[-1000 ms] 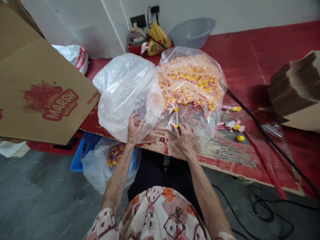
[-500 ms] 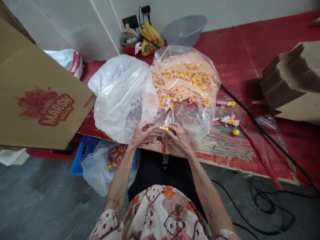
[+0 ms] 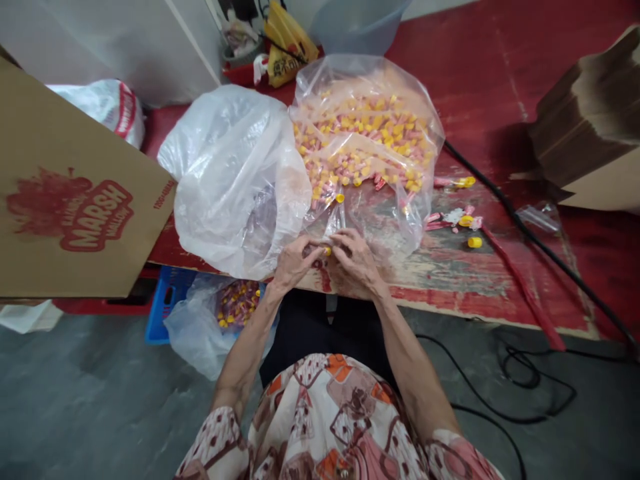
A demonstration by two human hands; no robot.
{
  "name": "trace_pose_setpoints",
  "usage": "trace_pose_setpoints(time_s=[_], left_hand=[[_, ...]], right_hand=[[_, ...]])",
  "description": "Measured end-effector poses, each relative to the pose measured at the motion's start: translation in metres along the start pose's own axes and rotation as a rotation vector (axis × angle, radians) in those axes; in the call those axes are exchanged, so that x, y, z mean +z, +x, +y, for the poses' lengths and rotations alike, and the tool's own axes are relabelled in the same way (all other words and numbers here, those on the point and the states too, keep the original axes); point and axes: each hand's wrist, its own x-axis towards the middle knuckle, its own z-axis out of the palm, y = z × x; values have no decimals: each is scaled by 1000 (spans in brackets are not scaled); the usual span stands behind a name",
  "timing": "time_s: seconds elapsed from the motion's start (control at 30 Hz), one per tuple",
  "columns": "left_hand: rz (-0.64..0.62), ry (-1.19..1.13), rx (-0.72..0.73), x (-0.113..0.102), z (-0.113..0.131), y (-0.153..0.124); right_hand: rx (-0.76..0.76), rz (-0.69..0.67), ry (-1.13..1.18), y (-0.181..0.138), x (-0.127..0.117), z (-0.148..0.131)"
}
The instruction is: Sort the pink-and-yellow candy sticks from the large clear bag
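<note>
My left hand and my right hand meet at the table's front edge, fingers closed in a pinch. Between the fingertips is a small yellow-capped pink tube; only its yellow end shows, the rest is covered by my fingers. Just beyond, a clear plastic bag lies open, heaped with many such pink and yellow pieces. To its left sits a puffed-up whitish plastic bag. One loose yellow-ended piece rests near the mouth of the clear bag.
At left stands a printed cardboard box; below it, a blue crate with another bag of pieces. On the right, a black cable, a yellow cap and brown cardboard lie on the red table.
My hands have drawn together around the small tube, which showed more fully between them before. The view has tipped down slightly.
</note>
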Motion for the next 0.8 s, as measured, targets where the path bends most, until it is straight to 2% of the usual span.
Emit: trace_pose_setpoints(time_s=[0.13, 0.23, 0.33, 0.4, 0.5, 0.57, 0.63, 0.8], left_hand=[[-103, 292, 153, 10, 12, 0], [-170, 360, 172, 11, 17, 7], [-192, 255, 125, 7, 14, 18], [-167, 145, 36, 4, 7, 22], [-98, 11, -107, 1, -1, 20], [-83, -27, -137, -2, -1, 15], [-96, -19, -85, -6, 5, 9], [-42, 174, 221, -5, 32, 0]], right_hand=[[91, 273, 59, -1, 0, 12], [132, 367, 62, -1, 1, 16], [132, 338, 38, -1, 4, 14], [135, 314, 25, 0, 6, 12], [149, 308, 15, 1, 8, 9], [151, 305, 7, 1, 9, 9], [147, 301, -3, 1, 9, 10], [135, 283, -14, 1, 8, 15]])
